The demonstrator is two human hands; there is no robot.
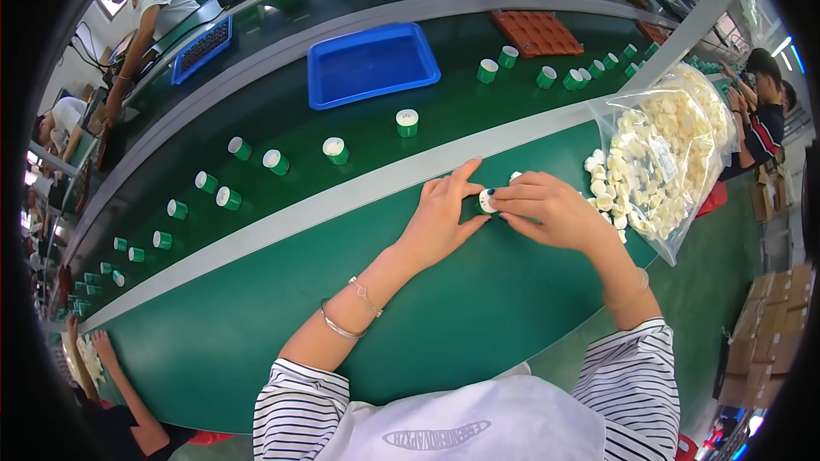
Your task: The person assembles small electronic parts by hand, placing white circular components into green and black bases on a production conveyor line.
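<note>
Left hand (444,213) and right hand (547,209) meeting at centre frame, both pinching one small white cap (487,200) between fingertips — round, glossy, pale cream, partly hidden. Hovering just above the green table (444,316). Lying at three o'clock — a clear bag (675,145) spilling matching white caps.

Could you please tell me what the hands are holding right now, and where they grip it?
Both the left hand and right hand pinch one small white cap by its sides, fingertips meeting around it.
</note>
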